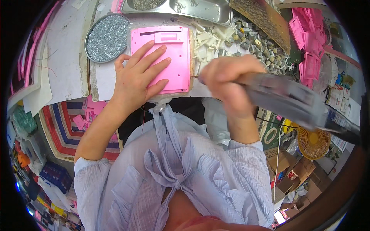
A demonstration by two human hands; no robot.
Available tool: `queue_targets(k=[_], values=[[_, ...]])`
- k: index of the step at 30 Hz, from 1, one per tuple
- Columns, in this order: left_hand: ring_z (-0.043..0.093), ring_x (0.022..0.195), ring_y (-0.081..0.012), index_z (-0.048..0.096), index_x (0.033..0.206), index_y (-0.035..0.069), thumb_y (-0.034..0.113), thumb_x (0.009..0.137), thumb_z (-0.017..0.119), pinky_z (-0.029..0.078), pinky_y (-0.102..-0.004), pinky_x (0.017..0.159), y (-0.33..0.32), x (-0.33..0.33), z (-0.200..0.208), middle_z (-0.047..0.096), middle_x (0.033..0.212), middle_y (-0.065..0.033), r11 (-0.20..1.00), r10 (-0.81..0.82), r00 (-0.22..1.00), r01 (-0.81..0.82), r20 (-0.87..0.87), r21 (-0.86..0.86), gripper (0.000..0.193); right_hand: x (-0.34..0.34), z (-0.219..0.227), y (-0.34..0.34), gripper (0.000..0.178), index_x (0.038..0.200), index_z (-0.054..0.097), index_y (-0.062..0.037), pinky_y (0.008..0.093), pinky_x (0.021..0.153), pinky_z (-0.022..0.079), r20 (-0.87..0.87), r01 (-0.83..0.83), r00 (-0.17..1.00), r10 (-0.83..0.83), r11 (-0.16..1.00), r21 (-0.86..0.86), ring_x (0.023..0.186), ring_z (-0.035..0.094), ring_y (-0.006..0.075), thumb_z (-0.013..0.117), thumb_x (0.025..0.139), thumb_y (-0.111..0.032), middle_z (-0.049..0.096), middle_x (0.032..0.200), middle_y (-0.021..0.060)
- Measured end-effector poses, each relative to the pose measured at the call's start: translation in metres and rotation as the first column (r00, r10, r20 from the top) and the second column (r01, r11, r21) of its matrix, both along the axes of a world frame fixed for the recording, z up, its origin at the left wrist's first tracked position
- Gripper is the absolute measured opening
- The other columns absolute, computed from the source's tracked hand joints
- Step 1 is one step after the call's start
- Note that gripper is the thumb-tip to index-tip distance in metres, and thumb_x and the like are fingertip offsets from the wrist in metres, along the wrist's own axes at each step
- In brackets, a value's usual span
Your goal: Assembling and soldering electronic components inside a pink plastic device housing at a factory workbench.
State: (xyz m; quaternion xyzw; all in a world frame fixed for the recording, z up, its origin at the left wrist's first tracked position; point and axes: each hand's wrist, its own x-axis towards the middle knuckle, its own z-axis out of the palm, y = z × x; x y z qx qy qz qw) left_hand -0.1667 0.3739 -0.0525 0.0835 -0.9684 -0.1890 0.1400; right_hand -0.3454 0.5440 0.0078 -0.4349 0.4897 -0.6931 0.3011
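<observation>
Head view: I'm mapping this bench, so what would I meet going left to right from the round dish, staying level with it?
Round dish → pink panel → white plastic parts → grey metal parts → pink plastic parts.

I am touching a smooth plastic panel, wearing a crinkled, matt cloth top and facing a glossy metal tray.

Flat pink slotted panel, blurred grey screwdriver aslant at its right.
</observation>
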Motion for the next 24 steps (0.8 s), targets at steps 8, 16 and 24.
queue_targets(k=[8, 16, 24], values=[[0.056, 0.12, -0.0271, 0.065, 0.126, 0.009, 0.033, 0.08, 0.078, 0.036, -0.0502, 0.1, -0.034, -0.032, 0.011, 0.065, 0.125, -0.0082, 0.991, 0.134, 0.953, -0.131, -0.273, 0.03, 0.053, -0.008, 0.014, -0.013, 0.02, 0.1, 0.057, -0.0035, 0.0367, 0.056, 0.044, 0.011, -0.019, 1.0, 0.021, 0.993, -0.12, 0.054, 0.048, 0.0156, 0.063, 0.094, -0.021, 0.051, 0.064, 0.0029], [0.068, 0.103, -0.0231, 0.06, 0.117, -0.001, 0.018, 0.098, 0.066, 0.055, -0.039, 0.088, -0.083, 0.104, 0.019, 0.068, 0.118, -0.0139, 0.829, 0.555, 0.576, -0.332, -0.6, 0.449, 0.028, -0.065, 0.073, 0.013, 0.019, 0.107, 0.054, -0.0068, 0.0342, 0.063, 0.041, -0.114, -0.079, 0.992, 0.048, 0.955, -0.287, 0.053, 0.045, 0.0139, 0.053, 0.097, -0.023, 0.048, 0.061, -0.0012], [0.064, 0.104, -0.0418, 0.06, 0.111, -0.01, 0.043, 0.092, 0.069, 0.05, -0.0469, 0.093, 0.051, 0.47, -0.294, 0.066, 0.105, -0.0305, -0.49, 0.858, -0.442, -0.856, 0.261, 0.162, 0.057, -0.059, 0.041, -0.028, 0.021, 0.103, 0.052, -0.0055, 0.0302, 0.06, 0.037, 0.057, 0.01, 0.998, -0.002, 0.99, -0.142, 0.053, 0.043, 0.0106, 0.061, 0.097, -0.023, 0.046, 0.061, -0.0018]])
